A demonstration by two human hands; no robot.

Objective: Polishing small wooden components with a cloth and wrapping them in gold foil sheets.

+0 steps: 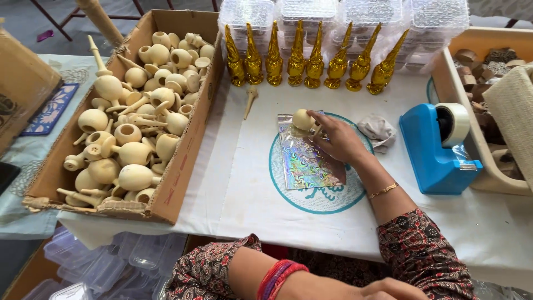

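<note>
Cardboard box: far left of the fingers, heaped with bare wooden pots, round-bodied with long spouts, all unwrapped; by their number, most of the work looks left to do.
Loose spout piece: a single bare wooden piece on the white table cover, left of the fingers and up from them.
Gold row: eight gold-covered pots standing upright beyond the fingertips, in front of stacked clear plastic boxes (these appear finished).
Foil sheet: a holographic rectangle lying flat under and just below the fingers.
Wooden pot in hand: rests on the sheet's upper edge, not yet covered, so I judge this wrap only begun.
Right hand: fingers closed lightly around that pot, thumb pressing near the foil.
Crumpled grey cloth: just right of the hand.
Blue tape dispenser: further right, untouched.
Left hand: low at the frame's bottom edge, well apart from the work; whether it is clenched or loose cannot be told.
</note>
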